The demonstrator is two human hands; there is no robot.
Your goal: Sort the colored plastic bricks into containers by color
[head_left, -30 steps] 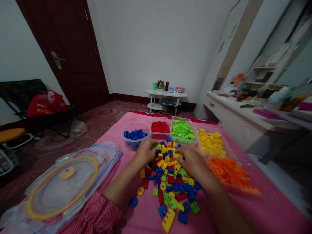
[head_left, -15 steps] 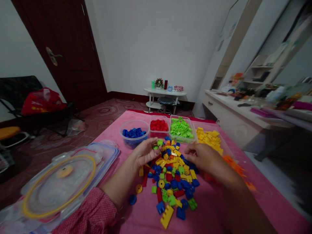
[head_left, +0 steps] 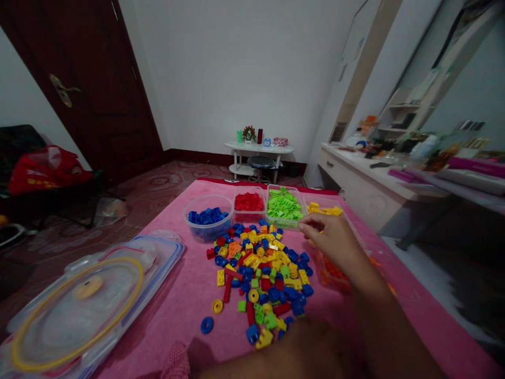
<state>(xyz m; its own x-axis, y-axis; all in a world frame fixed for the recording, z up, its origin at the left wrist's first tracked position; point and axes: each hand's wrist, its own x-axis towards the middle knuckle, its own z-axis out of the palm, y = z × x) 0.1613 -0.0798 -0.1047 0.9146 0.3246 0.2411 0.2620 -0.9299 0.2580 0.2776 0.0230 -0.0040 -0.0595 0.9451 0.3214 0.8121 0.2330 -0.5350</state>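
A mixed pile of toy building bricks in yellow, blue, red, green and orange spreads over a pink cloth. My right hand hovers over the near end of the box of yellow bricks, by the right corner of the green-brick box. Its thumb and fingers are drawn together; what they hold, if anything, is hidden. Low at the front edge of the pile is my left hand, dark and smeared, its fingers not readable. It covers the pile's nearest bricks.
Behind the pile stand a round tub of blue bricks, a box of red bricks and a box of green bricks. An orange-brick box sits under my right forearm. Stacked clear lids lie at left.
My left hand has left the pile's far left side, where it held green bricks, and come down to the near right. My right hand has risen toward the green and yellow boxes. The view has shifted.
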